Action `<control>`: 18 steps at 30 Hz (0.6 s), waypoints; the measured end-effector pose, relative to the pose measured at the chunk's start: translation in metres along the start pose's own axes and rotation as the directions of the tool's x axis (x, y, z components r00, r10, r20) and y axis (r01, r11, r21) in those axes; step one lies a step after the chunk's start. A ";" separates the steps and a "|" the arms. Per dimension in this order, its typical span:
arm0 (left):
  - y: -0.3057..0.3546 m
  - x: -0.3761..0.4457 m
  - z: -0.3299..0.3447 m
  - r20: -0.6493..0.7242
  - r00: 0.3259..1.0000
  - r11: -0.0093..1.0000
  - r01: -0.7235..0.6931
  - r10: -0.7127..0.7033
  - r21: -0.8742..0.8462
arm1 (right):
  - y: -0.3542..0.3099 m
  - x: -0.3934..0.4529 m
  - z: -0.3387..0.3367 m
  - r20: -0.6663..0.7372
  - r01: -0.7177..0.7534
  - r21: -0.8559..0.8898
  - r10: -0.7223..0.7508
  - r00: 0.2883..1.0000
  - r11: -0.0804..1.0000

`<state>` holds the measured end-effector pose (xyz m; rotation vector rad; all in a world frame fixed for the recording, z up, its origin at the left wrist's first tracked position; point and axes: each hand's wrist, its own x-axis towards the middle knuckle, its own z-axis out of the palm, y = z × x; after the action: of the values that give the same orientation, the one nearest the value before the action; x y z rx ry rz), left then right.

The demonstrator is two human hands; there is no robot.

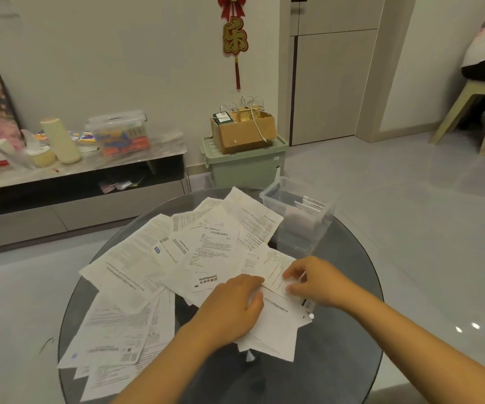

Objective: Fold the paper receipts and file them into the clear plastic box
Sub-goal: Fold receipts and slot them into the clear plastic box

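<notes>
Most of the work looks undone. On the left and middle of the round glass table (352, 287), a loose spread of unfolded receipts (136, 275) lies overlapping, some sheets hanging past the near-left edge; none of these shows a crease.

Nearer the middle, the left hand (232, 301) lies palm down with fingers fairly straight, pressing on the receipt being folded (276, 310), which sits at the front right of the pile. Just beside it, the right hand (314, 279) pinches the upper edge of that same sheet, fingers curled onto the paper, apparently bringing the fold over or setting its crease.

Further right, at the far edge of the table, stands the clear plastic box (299, 217), lid off. A few folded slips stand upright inside it toward its right end, so filing has begun, yet much of the box appears unfilled and the bulk of the papers awaits folding.
</notes>
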<state>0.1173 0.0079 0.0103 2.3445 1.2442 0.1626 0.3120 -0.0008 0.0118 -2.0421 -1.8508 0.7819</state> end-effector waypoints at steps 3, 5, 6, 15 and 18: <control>-0.007 0.002 0.007 0.048 0.998 0.991 -0.045 0.039 0.127 | -0.002 0.003 0.007 -0.026 0.007 -0.104 -0.009 1.000 0.995; -0.010 0.003 0.008 0.054 0.997 0.984 -0.059 0.051 0.167 | -0.004 0.003 0.008 -0.030 0.017 -0.175 -0.023 0.999 0.984; -0.013 0.005 0.007 0.051 0.997 0.982 -0.059 0.050 0.179 | -0.005 0.004 0.008 -0.003 0.029 -0.213 -0.031 1.000 0.977; -0.032 0.010 -0.005 0.077 0.997 0.985 0.016 -0.030 0.174 | -0.021 -0.004 0.014 0.191 0.211 -0.285 -0.160 0.968 0.935; -0.036 0.010 -0.008 0.089 0.995 0.975 0.016 -0.036 0.220 | -0.025 -0.004 0.016 0.191 0.271 -0.325 -0.218 0.957 0.906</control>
<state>0.0935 0.0358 -0.0005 2.4883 1.3045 -0.0966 0.2826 -0.0038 0.0135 -1.9248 -2.4242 0.5861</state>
